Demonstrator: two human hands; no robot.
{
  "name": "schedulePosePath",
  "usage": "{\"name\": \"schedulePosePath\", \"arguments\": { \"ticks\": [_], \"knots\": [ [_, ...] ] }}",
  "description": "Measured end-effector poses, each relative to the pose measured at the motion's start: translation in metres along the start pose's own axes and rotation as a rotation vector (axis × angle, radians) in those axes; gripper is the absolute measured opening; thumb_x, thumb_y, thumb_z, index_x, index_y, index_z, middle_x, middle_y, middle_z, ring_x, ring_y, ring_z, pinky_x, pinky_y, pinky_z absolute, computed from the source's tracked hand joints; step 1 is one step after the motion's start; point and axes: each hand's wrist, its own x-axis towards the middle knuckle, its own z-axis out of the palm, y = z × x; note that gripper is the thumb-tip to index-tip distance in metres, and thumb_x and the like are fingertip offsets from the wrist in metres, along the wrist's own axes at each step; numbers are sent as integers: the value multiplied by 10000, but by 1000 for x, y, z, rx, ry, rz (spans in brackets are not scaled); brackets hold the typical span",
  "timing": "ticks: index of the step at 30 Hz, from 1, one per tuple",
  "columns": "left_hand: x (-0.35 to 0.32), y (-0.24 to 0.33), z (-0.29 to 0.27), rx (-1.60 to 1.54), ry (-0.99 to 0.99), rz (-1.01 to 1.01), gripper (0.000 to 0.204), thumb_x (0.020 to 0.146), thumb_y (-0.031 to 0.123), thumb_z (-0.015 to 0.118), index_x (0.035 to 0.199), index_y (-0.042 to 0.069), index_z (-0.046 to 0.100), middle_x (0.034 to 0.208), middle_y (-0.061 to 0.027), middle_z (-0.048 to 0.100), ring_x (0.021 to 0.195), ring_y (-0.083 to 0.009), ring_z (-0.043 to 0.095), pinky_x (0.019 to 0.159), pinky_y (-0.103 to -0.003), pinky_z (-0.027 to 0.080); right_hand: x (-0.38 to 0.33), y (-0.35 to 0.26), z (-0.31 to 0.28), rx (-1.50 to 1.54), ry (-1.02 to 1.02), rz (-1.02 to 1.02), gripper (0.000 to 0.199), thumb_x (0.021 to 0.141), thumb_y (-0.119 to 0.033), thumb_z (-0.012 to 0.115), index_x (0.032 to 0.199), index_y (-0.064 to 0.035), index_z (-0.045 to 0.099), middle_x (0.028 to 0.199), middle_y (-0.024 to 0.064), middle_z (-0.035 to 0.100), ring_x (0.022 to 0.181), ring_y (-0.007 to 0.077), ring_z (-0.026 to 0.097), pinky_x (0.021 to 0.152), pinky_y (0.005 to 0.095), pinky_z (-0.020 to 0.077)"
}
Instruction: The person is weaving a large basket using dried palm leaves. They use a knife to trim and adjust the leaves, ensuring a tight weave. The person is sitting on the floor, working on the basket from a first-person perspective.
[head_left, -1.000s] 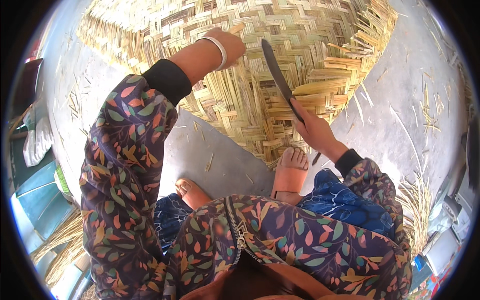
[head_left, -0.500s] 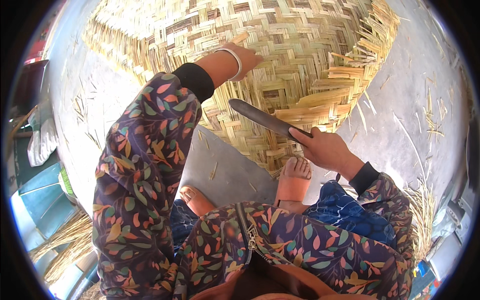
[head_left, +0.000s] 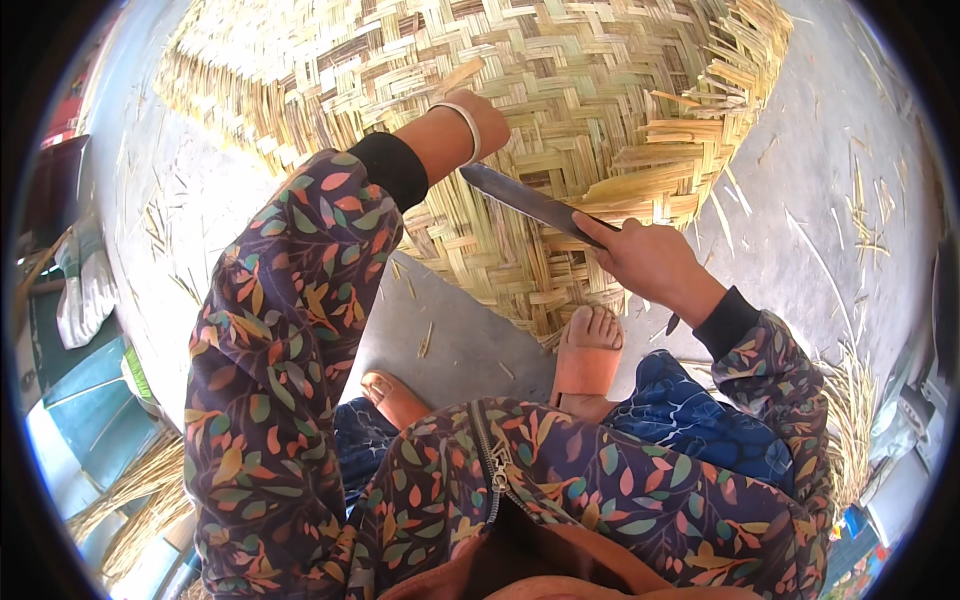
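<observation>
Grey floor (head_left: 465, 315); knife (head_left: 528, 203) now nearer left hand (head_left: 485, 122).

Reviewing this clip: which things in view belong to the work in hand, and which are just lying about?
In use:
- woven piece, left hand at it
- dark blade, held in the right hand

Apparently lying about:
- loose strips on the floor
- straw bundle, lower left
- pale bag, left

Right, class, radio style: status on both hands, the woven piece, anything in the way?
Right hand gripping knife, tip pointing toward left hand. Left hand at woven piece, grip unclear. Right sandal close to its near corner.
</observation>
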Motion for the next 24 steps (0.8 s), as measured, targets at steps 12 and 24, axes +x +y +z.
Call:
{"name": "schedulePosePath", "arguments": {
  "ticks": [12,24],
  "knots": [
    [30,13,52,64,182,39,116,831,191,638,846,124,731,944,-53,683,970,-256,630,765,-383,520,26,17,10,20,-60,-1,483,927,-364,504,1399,-286,442,797,114,679,733,321,664,626,467,519],
    [16,45,70,-558,211,-177,169,848,166,550,808,102,701,798,-132,694,783,-336,678,699,-445,532,35,23,26,71,-28,-24,440,937,-355,478,1368,-268,506,807,125,676,743,337,654,649,474,514]
  ]
}}
